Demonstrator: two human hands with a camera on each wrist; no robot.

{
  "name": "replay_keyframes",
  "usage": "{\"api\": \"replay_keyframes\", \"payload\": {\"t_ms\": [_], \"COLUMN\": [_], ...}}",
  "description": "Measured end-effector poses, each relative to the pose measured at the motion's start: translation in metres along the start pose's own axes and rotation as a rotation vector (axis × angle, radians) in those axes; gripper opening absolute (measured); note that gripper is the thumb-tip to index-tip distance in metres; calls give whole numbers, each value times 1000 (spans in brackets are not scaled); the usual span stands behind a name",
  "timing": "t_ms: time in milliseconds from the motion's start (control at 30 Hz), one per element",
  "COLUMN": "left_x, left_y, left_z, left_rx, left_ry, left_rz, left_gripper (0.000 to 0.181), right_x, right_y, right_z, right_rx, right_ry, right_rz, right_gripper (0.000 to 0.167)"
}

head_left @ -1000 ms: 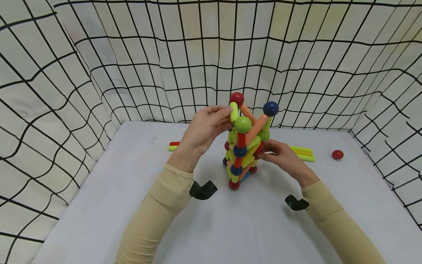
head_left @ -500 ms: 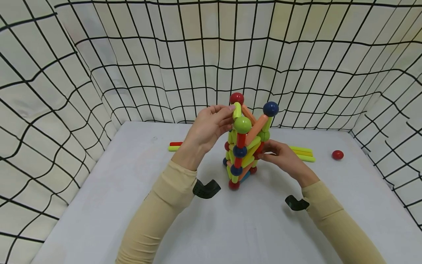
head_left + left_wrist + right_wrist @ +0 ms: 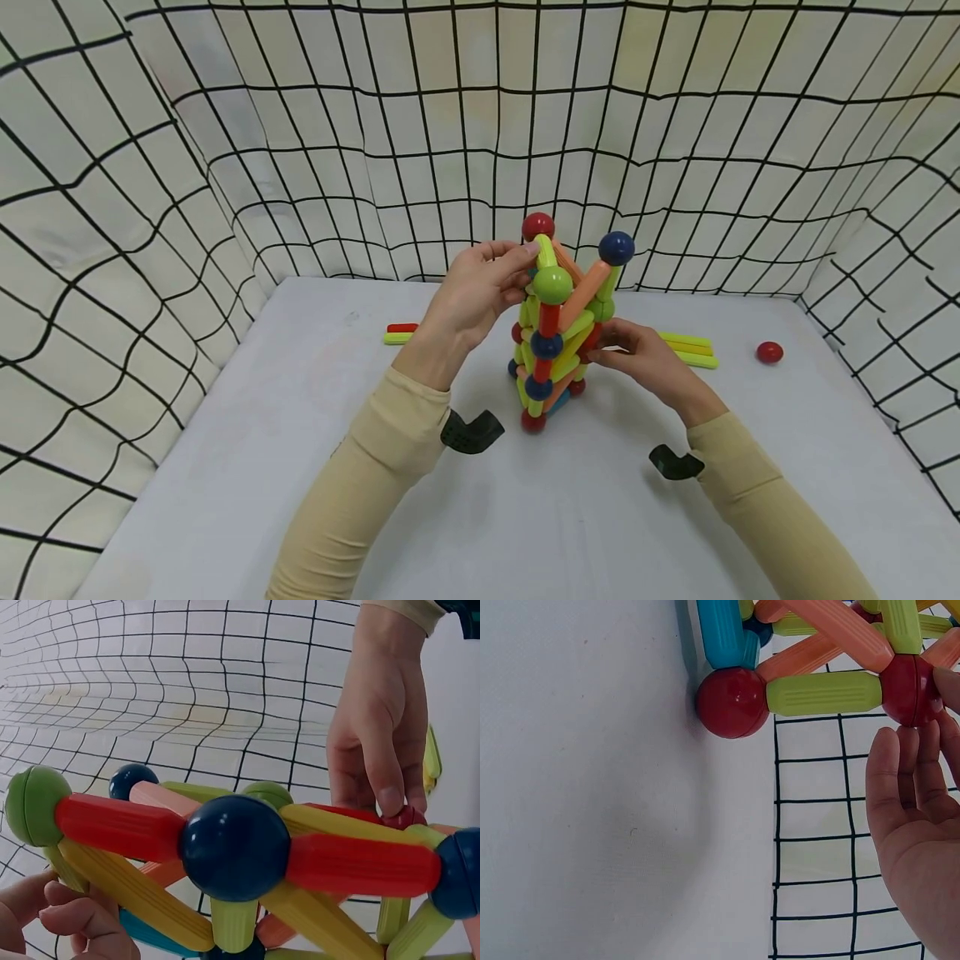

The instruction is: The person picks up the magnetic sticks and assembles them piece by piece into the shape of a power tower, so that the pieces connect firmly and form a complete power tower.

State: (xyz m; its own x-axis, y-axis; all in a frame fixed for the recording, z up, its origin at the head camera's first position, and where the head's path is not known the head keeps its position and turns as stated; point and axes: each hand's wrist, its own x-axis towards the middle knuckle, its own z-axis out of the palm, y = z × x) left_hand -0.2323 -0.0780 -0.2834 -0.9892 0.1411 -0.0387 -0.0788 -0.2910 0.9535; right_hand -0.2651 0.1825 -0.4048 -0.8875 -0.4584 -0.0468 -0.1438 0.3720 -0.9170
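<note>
A tower of magnetic sticks and balls (image 3: 547,345) stands upright on the white table. Near its top, my left hand (image 3: 480,292) pinches a light green stick (image 3: 547,252) between thumb and fingers. That stick lies between a green ball (image 3: 552,285) and a red ball (image 3: 538,226). Lower on the right side, my right hand (image 3: 641,354) holds the tower. In the right wrist view its thumb and fingers grip a dark red ball (image 3: 909,690) at a joint. The left wrist view shows the left fingers (image 3: 94,922) partly behind a yellow stick (image 3: 135,892).
Several yellow-green sticks (image 3: 690,348) lie right of the tower, with a loose red ball (image 3: 769,352) beyond them. To the left are a red stick (image 3: 402,328) and a light green stick (image 3: 397,338). Black netting (image 3: 480,125) over white walls surrounds the table.
My left hand has shifted slightly right with the light green stick, which has swung from the left of the green ball to lie above it. My right hand stays put.
</note>
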Motion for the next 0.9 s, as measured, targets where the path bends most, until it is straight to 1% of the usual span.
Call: {"api": "replay_keyframes", "payload": {"t_ms": [67,133,167,300,333,400,467,600,667,700,767,833,900], "left_x": [-2,-7,-10,-24,-26,-29,-30,-31,-31,-31,-31,-31,-31], "left_y": [0,-1,-3,-15,-18,-27,-35,-48,-54,-57,-63,-67,-69], "left_z": [0,1,2,6,6,6,5,1,-2,-3,-5,-6,-5], "left_rx": [42,100,141,354,408,485,523,557,581,597,624,639,647], "left_ry": [8,20,27,44,44,34,19,-14,-30,-36,-42,-44,-44], "left_rz": [19,83,131,381,434,518,573,637,649,650,650,652,662], "left_gripper": [32,32,32,33,34,37,38,38,37,37,35,33,32], "right_x": [0,0,0,-2,-3,-6,-12,-30,-40,-45,-54,-63,-70], "right_y": [0,0,1,6,8,14,23,44,55,61,70,77,83], "right_z": [0,0,0,-2,-3,-7,-15,-37,-50,-57,-68,-78,-86], "right_rx": [-2,1,-3,4,0,4,0,-4,2,24,118,249,407], "right_ry": [3,6,6,13,22,45,86,205,269,301,361,421,479], "right_rz": [1,0,-2,5,14,37,76,148,187,201,231,246,252], "right_gripper": [42,42,42,44,46,50,52,57,60,61,63,65,65]}}
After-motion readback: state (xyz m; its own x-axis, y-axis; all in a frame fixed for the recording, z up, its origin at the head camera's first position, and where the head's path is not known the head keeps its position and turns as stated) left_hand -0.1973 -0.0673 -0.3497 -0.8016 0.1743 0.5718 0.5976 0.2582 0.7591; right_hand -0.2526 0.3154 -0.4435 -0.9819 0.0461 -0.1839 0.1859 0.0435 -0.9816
